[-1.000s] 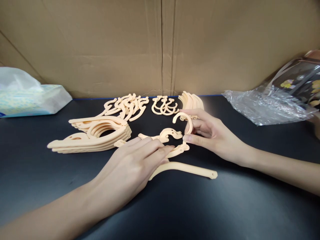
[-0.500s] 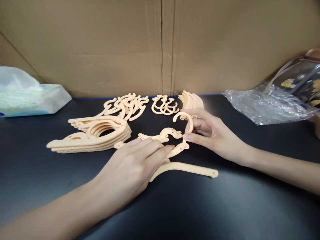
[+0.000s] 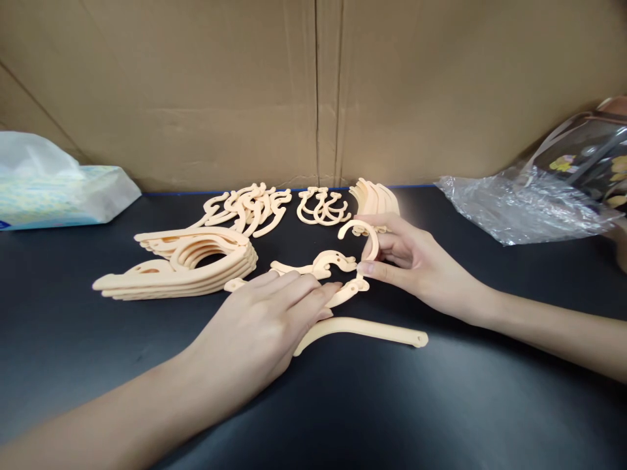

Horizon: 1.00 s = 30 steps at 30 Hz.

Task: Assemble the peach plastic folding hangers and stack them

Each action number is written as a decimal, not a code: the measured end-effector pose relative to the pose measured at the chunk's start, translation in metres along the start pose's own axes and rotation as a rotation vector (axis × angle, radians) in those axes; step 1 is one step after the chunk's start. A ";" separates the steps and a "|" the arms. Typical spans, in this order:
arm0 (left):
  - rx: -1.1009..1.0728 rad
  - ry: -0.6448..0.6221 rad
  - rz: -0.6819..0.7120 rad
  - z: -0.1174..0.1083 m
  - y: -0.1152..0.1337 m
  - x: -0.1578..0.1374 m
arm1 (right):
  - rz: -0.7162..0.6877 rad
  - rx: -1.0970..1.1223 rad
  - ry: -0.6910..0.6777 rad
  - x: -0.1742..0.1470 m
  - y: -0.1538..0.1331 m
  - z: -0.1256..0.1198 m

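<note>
My right hand [image 3: 421, 267] pinches a cream plastic hanger hook [image 3: 375, 243] between thumb and fingers, its curve standing up. The hook's lower end meets a hanger arm [image 3: 347, 293] lying on the table. Over that arm lies my left hand [image 3: 267, 316], palm down, fingers together and pressing on it, hiding most of the piece. Just behind the left fingers is another curved hanger piece [image 3: 323, 263] with small holes. In front of the fingertips rests a loose, long hanger arm [image 3: 365, 328]. Whether the hook is locked into the arm, I cannot tell.
A stack of folded hangers [image 3: 220, 267] sits at the left. Behind lie a pile of hanger arms [image 3: 249, 205], several hooks [image 3: 323, 207] and nested arms [image 3: 377, 196]. A tissue pack [image 3: 98, 196], clear plastic bag [image 3: 529, 205] and cardboard wall [image 3: 235, 85] surround the black table [image 3: 465, 405].
Almost nothing differs. The hook and the end of the hanger arm have shifted very slightly to the left with my right fingertips.
</note>
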<state>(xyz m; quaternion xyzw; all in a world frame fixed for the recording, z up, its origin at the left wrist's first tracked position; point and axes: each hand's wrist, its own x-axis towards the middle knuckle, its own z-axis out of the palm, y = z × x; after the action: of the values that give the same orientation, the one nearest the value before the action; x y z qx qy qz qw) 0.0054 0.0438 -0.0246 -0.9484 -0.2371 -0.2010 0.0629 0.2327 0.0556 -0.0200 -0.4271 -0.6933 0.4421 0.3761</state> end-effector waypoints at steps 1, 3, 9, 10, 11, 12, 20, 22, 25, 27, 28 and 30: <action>0.002 0.001 0.000 0.000 0.000 0.000 | 0.000 -0.006 0.002 0.000 0.000 0.000; 0.006 -0.002 -0.001 0.001 0.000 0.000 | 0.009 -0.008 -0.005 0.000 -0.001 0.001; 0.010 0.027 -0.006 0.000 0.001 0.000 | -0.017 -0.007 0.004 -0.002 -0.001 0.001; 0.012 0.030 -0.014 -0.001 0.001 0.000 | -0.025 -0.004 0.012 -0.002 -0.001 0.000; 0.015 0.028 -0.028 -0.001 0.002 0.000 | -0.031 0.004 0.027 -0.003 -0.001 0.000; 0.019 0.028 -0.043 -0.001 0.002 0.000 | -0.038 0.014 0.045 -0.003 0.000 -0.001; 0.041 0.047 -0.111 -0.007 0.012 -0.004 | -0.083 -0.101 0.158 -0.006 -0.002 -0.001; -0.004 0.030 -0.187 -0.011 0.015 -0.005 | -0.150 -0.171 0.214 -0.010 -0.004 0.000; -0.182 -0.016 -0.357 -0.016 0.016 -0.004 | -0.383 -0.405 0.186 -0.016 -0.006 0.003; -0.396 -0.047 -0.495 -0.018 0.016 -0.003 | -0.584 -0.610 0.070 -0.019 -0.007 0.005; -0.522 -0.065 -0.564 -0.018 0.015 -0.002 | -0.676 -0.695 0.001 -0.021 -0.007 0.006; -0.782 -0.102 -0.686 -0.017 0.012 -0.002 | -0.801 -0.810 -0.110 -0.023 -0.006 0.007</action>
<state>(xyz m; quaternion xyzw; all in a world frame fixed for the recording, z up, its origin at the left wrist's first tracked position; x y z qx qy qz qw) 0.0043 0.0287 -0.0104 -0.7773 -0.4441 -0.2370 -0.3773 0.2330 0.0313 -0.0196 -0.2177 -0.9337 -0.0143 0.2838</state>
